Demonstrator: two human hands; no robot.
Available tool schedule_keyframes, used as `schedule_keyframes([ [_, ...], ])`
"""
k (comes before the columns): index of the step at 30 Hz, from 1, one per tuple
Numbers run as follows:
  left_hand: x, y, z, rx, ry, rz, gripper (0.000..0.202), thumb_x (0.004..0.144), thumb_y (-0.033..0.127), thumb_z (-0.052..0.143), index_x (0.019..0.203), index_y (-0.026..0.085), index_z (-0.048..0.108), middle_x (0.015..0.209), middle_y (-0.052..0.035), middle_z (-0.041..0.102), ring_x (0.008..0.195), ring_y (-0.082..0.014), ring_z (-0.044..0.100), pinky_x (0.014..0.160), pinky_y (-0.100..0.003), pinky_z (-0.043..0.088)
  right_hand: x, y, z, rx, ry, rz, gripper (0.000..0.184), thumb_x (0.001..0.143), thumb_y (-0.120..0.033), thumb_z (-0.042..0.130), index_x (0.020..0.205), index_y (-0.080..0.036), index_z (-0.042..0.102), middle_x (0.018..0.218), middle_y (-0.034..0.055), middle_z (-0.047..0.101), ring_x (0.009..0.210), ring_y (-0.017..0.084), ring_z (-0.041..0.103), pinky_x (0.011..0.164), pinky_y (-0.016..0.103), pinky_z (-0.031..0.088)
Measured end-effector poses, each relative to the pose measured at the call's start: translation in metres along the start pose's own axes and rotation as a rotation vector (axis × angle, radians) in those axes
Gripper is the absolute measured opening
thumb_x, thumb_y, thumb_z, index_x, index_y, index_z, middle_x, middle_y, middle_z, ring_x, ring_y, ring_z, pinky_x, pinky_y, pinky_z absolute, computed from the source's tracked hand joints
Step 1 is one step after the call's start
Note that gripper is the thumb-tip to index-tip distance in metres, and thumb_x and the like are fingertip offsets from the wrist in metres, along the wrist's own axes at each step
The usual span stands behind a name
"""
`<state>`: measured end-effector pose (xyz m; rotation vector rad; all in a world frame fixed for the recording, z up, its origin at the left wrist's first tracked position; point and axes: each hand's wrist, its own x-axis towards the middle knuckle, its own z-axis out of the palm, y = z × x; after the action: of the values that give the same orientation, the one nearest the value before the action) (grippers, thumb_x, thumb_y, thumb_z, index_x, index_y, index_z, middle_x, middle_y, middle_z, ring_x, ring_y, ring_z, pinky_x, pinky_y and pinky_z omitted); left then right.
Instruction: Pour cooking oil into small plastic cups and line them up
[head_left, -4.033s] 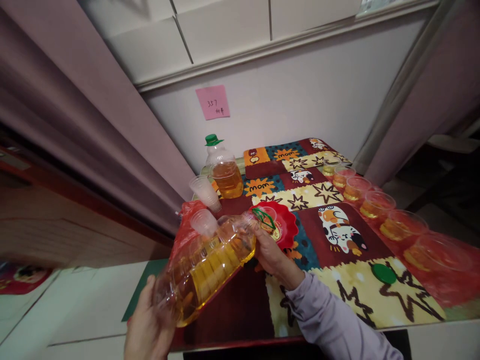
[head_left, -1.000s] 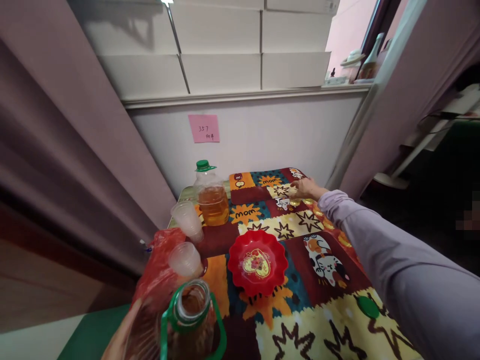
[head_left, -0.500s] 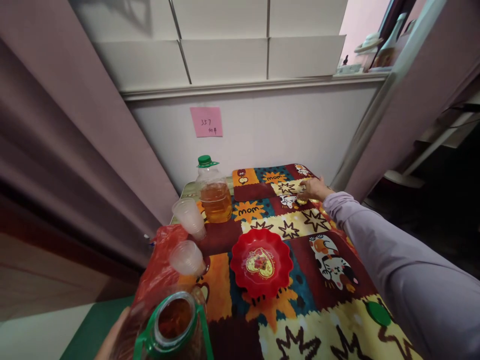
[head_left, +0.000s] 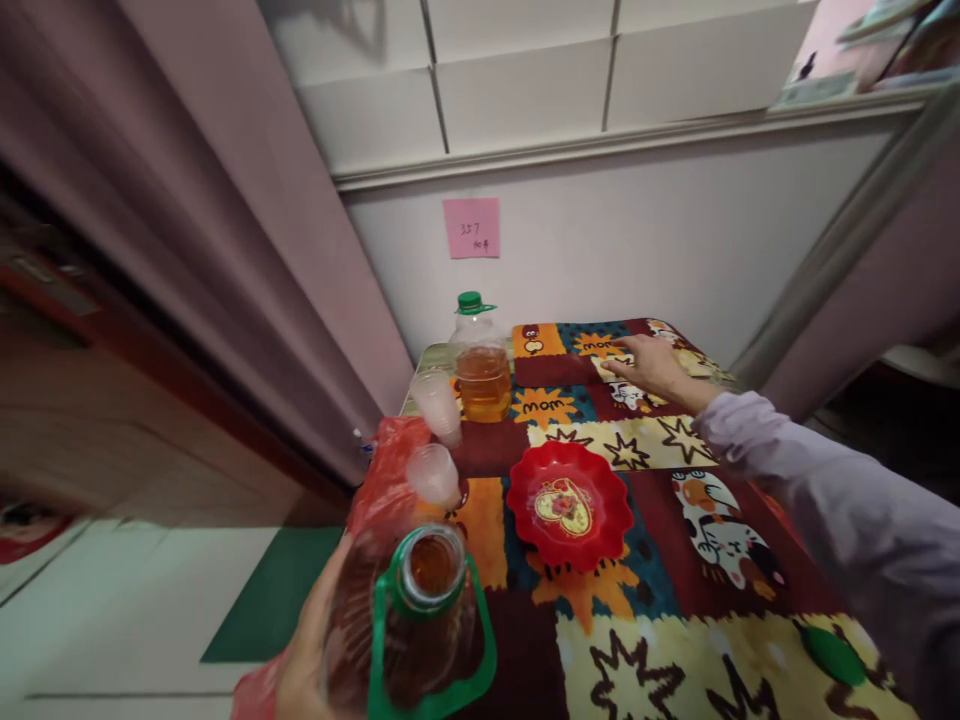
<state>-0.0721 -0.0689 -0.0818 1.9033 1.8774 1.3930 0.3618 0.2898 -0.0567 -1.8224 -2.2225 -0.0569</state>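
Observation:
My left hand (head_left: pixel 304 655) is closed round the side of a large clear oil bottle (head_left: pixel 420 625). The bottle stands upright at the table's near left corner, its mouth uncapped inside a green handle ring. My right hand (head_left: pixel 654 365) reaches across to the far end of the patterned tablecloth (head_left: pixel 675 440). Its fingers are stretched out flat and point left, with nothing visible in them. A red scalloped plate (head_left: pixel 570 505) lies between the two hands. A loose green cap (head_left: pixel 829 655) lies at the near right.
A smaller oil bottle (head_left: pixel 480 365) with a green cap stands at the far left. Two stacks of clear plastic cups (head_left: pixel 436 405) lie on a red plastic bag (head_left: pixel 382 480). A curtain (head_left: pixel 247 250) hangs at the left, and a pink note (head_left: pixel 471 228) is on the wall.
My right hand has come off the small cup at the far right edge and moved left with fingers out flat. The big bottle went from tilted to upright in my left hand.

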Motion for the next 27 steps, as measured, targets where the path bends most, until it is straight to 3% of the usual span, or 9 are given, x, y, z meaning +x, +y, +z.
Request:
schedule_keyframes([
  [1, -0.001, 0.0, 0.001, -0.004, 0.009, 0.035, 0.13, 0.048, 0.093, 0.076, 0.159, 0.031, 0.047, 0.154, -0.0079, 0.061, 0.133, -0.0451, 0.063, 0.106, -0.053, 0.061, -0.009, -0.025, -0.005, 0.061, 0.018, -0.081, 0.045, 0.104, -0.048, 0.053, 0.136, -0.02, 0.066, 0.136, 0.0146, 0.07, 0.125, 0.027, 0.063, 0.11, 0.04, 0.043],
  [3, -0.003, -0.003, 0.004, 0.003, 0.042, 0.067, 0.13, 0.052, 0.094, 0.073, 0.161, 0.03, 0.044, 0.158, -0.0101, 0.057, 0.138, -0.0461, 0.059, 0.112, -0.056, 0.055, -0.035, -0.082, -0.014, 0.353, 0.085, -0.339, 0.032, 0.104, -0.043, 0.055, 0.121, -0.022, 0.072, 0.125, 0.0119, 0.074, 0.115, 0.025, 0.068, 0.102, 0.037, 0.05],
  [5, -0.006, -0.006, 0.006, 0.027, 0.052, 0.061, 0.129, 0.053, 0.092, 0.075, 0.161, 0.029, 0.044, 0.159, -0.0126, 0.056, 0.14, -0.0484, 0.055, 0.116, -0.062, 0.048, -0.066, -0.141, -0.019, 0.536, 0.069, -0.549, 0.029, 0.105, -0.042, 0.056, 0.121, -0.024, 0.072, 0.125, 0.0092, 0.073, 0.114, 0.023, 0.068, 0.1, 0.036, 0.052],
  [8, -0.008, -0.009, 0.007, -0.013, 0.029, 0.029, 0.128, 0.053, 0.092, 0.076, 0.161, 0.03, 0.044, 0.158, -0.0141, 0.057, 0.14, -0.0498, 0.055, 0.118, -0.067, 0.043, -0.105, -0.215, -0.017, 0.507, -0.1, -0.776, 0.029, 0.105, -0.041, 0.057, 0.129, -0.027, 0.068, 0.135, 0.0062, 0.069, 0.116, 0.021, 0.068, 0.093, 0.03, 0.055],
  [11, -0.007, -0.009, 0.007, -0.126, -0.004, -0.017, 0.131, 0.05, 0.092, 0.077, 0.16, 0.03, 0.044, 0.157, -0.0145, 0.057, 0.138, -0.0484, 0.058, 0.119, -0.064, 0.044, -0.119, -0.262, -0.009, 0.311, -0.208, -0.802, 0.03, 0.105, -0.033, 0.056, 0.132, -0.024, 0.065, 0.14, 0.0081, 0.067, 0.113, 0.023, 0.07, 0.084, 0.03, 0.057],
  [16, -0.003, -0.005, 0.009, -0.234, 0.018, -0.069, 0.138, 0.041, 0.091, 0.081, 0.157, 0.023, 0.05, 0.154, -0.018, 0.06, 0.139, -0.0491, 0.057, 0.115, -0.062, 0.05, -0.112, -0.289, 0.006, 0.143, -0.303, -0.714, 0.025, 0.106, -0.026, 0.05, 0.113, -0.017, 0.072, 0.121, 0.012, 0.074, 0.102, 0.026, 0.075, 0.075, 0.03, 0.057],
  [22, 0.0, -0.001, 0.011, -0.336, -0.002, -0.099, 0.134, 0.046, 0.09, 0.081, 0.157, 0.022, 0.048, 0.153, -0.0172, 0.061, 0.138, -0.0466, 0.058, 0.112, -0.058, 0.054, -0.107, -0.289, 0.013, 0.139, -0.275, -0.574, 0.028, 0.106, -0.03, 0.052, 0.12, -0.015, 0.072, 0.118, 0.0167, 0.076, 0.104, 0.028, 0.076, 0.081, 0.032, 0.058],
  [27, 0.0, 0.002, 0.012, -0.344, -0.014, -0.05, 0.132, 0.052, 0.093, 0.074, 0.159, 0.021, 0.045, 0.153, -0.0191, 0.06, 0.137, -0.0459, 0.06, 0.11, -0.058, 0.056, -0.1, -0.287, 0.013, 0.158, -0.282, -0.525, 0.032, 0.107, -0.033, 0.05, 0.115, -0.016, 0.076, 0.115, 0.017, 0.078, 0.103, 0.028, 0.076, 0.084, 0.032, 0.056],
])
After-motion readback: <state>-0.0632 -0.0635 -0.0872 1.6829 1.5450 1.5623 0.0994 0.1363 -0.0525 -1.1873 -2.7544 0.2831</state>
